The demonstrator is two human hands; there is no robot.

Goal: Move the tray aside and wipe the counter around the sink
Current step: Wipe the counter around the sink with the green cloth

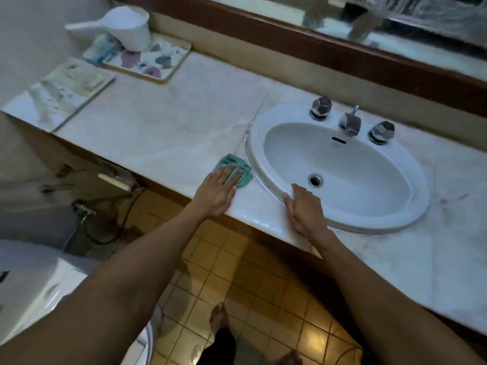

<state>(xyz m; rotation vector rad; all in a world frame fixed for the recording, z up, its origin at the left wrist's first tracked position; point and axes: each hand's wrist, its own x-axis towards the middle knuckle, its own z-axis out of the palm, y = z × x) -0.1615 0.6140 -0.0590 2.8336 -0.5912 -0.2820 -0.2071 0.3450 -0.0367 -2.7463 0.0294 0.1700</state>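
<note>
Left hand (217, 192) lies flat, fingers straight, pressing a teal cloth (244, 177) onto the marble counter (163, 122) just beside the sink (419, 180). Right hand (303, 208) rests with fingers extended on the sink's front rim, gripping nothing. The floral tray (164, 63) sits at the counter's far-left back corner, carrying 1 white dipper (129, 29).

The left hand (220, 193) lies flat, fingers straight, pressing a teal cloth (246, 176) onto the bench (163, 127) just left of the sink (420, 185). The right hand (303, 209) rests on the sink's near rim, fingers relaxed. The tray (168, 61) sits at the far left by the wall, carrying a white dipper (129, 27). A pale board (60, 96) lies near it.
</note>
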